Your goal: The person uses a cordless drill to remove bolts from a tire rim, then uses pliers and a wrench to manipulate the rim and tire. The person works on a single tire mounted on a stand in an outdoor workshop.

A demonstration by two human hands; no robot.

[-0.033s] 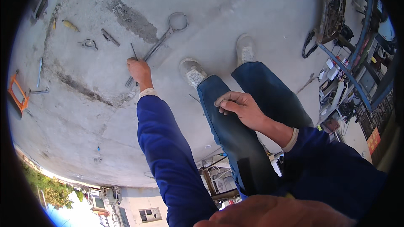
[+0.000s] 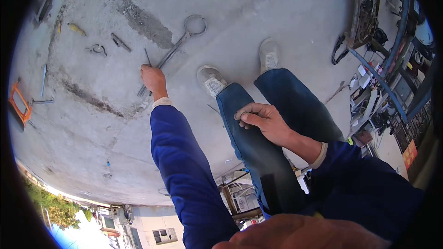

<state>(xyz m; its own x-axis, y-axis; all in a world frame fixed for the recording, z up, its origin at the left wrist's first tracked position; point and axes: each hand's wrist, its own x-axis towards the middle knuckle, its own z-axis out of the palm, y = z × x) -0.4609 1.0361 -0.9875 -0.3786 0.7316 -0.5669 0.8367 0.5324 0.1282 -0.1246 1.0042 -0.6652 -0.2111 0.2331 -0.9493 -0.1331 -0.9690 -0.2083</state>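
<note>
My left hand (image 2: 152,77) grips a thin dark metal rod (image 2: 147,56) low over the concrete floor (image 2: 92,133), beside long metal tongs (image 2: 174,48) with a large ring end. My right hand (image 2: 255,119) is curled over my leg, fingertips pressed together; I cannot make out whether they hold anything. Left of the tongs lie a small metal clamp (image 2: 121,42), a curved metal piece (image 2: 97,51) and a yellow cylindrical object (image 2: 76,29).
At the left lie an orange-framed saw (image 2: 22,100) and metal bars (image 2: 44,79). My shoes (image 2: 212,81) stand on the floor. A metal rack (image 2: 364,9) and piled parts (image 2: 369,92) line the right side. A building (image 2: 152,233) shows at the bottom.
</note>
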